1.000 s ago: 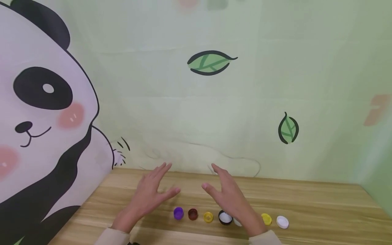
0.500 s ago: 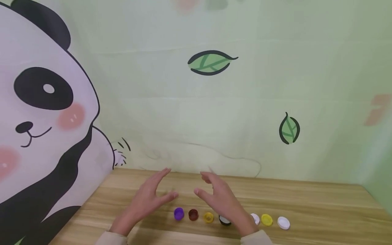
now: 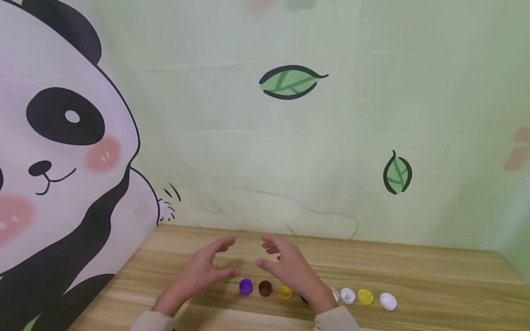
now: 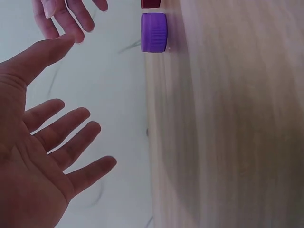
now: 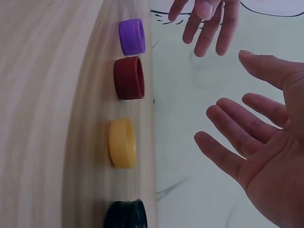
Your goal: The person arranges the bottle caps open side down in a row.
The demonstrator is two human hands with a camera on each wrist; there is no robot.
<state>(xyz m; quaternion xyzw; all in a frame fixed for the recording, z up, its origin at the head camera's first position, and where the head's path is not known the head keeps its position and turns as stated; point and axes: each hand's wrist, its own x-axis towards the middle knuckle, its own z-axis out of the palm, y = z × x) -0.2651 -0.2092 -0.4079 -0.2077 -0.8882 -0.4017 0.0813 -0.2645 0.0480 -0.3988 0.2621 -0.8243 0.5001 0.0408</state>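
Note:
My left hand (image 3: 203,269) hovers over the table with palm turned inward, fingers loosely bent and holding nothing. Facing it, my right hand (image 3: 291,266) hangs in the air in the same way, also holding nothing. A row of small bottle caps lies below and around them. The purple cap (image 3: 245,287) is nearest to my left hand, with the dark red cap (image 3: 265,288) beside it. By my right hand lies the orange-yellow cap (image 3: 285,292). A black cap (image 5: 126,214), seen in the right wrist view, is mostly hidden by my right wrist in the head view.
Further right in the row lie a white cap (image 3: 348,295), a yellow cap (image 3: 365,297) and another white cap (image 3: 388,301). The wooden table (image 3: 434,271) ends at a green backdrop (image 3: 232,151) with a panda drawing (image 3: 54,193) on the left.
My hands have come closer together and slightly lower, the right one shifting left. Its wrist now uncovers more white caps. The view has shifted slightly; the caps keep their places.

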